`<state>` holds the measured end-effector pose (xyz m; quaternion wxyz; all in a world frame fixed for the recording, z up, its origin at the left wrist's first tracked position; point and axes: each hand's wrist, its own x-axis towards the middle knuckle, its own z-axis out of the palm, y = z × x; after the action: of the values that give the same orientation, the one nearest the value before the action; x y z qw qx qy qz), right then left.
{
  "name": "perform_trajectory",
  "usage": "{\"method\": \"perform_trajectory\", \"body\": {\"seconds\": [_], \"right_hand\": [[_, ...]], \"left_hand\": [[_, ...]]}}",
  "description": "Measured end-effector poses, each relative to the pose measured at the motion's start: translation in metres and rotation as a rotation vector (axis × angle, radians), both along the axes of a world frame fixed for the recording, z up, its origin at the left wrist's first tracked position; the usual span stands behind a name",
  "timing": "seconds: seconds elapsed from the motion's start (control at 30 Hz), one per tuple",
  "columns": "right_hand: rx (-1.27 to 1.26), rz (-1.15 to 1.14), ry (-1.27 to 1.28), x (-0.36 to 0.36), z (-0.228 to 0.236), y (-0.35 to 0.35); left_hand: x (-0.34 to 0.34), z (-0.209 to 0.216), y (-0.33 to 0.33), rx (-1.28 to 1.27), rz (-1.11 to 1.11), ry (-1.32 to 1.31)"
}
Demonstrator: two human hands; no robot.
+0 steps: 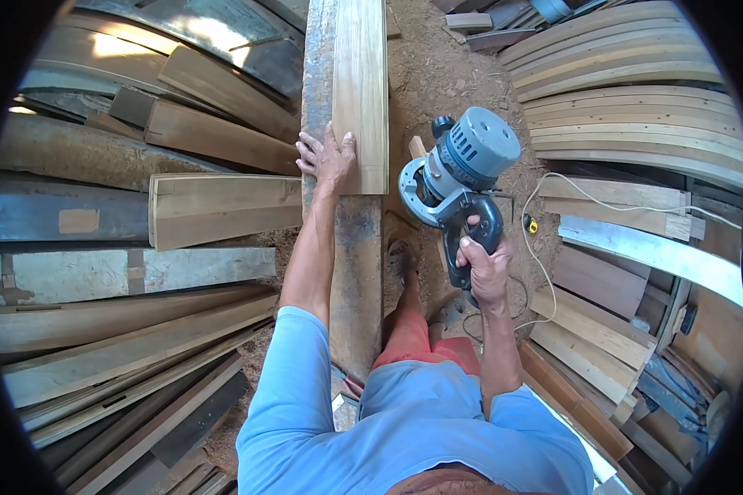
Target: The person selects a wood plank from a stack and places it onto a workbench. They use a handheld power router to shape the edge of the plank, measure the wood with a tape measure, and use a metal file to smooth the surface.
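Observation:
A pale wooden board (361, 107) lies lengthwise along a worn, heavy bench beam (357, 247). My left hand (328, 158) rests on the board's left edge near its close end, fingers stretched out and apart. To the right of the board, my right hand (485, 266) is wrapped round the black D-shaped handle of a router (462, 161). Its blue-grey motor housing points up and to the right, and its round metal base is tilted toward the board without touching it. Whether a bit sits in the router cannot be made out.
Stacked planks (223, 206) crowd the left side. More piled boards (619, 58) stand at the right, where a pale cord (541, 264) loops past a small yellow-and-black tape measure (531, 224). Sawdust and shavings cover the floor (446, 66).

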<state>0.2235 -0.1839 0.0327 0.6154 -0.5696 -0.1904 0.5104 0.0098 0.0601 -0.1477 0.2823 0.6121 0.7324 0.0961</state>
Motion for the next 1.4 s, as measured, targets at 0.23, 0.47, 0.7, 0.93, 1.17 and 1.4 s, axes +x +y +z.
{"method": "perform_trajectory", "body": {"seconds": [0.23, 0.47, 0.7, 0.93, 1.17, 1.4], "right_hand": [[0.050, 0.049, -0.079, -0.013, -0.007, -0.004], [0.001, 0.105, -0.211, -0.043, -0.023, -0.012], [-0.035, 0.140, -0.424, -0.102, -0.042, -0.033], [0.002, 0.160, -0.466, -0.141, -0.072, -0.040], [-0.045, 0.145, -0.475, -0.151, -0.080, -0.038], [-0.050, 0.142, -0.519, -0.152, -0.077, -0.032]], "left_hand": [[0.001, 0.001, 0.008, 0.014, 0.015, -0.009], [0.004, 0.007, 0.007, 0.010, 0.016, -0.012], [0.005, 0.010, 0.005, 0.011, 0.016, -0.001], [0.005, 0.010, 0.004, 0.039, 0.002, -0.050], [0.003, 0.009, 0.003, 0.090, 0.008, -0.085], [0.000, 0.009, 0.003, 0.113, 0.017, -0.090]]}}
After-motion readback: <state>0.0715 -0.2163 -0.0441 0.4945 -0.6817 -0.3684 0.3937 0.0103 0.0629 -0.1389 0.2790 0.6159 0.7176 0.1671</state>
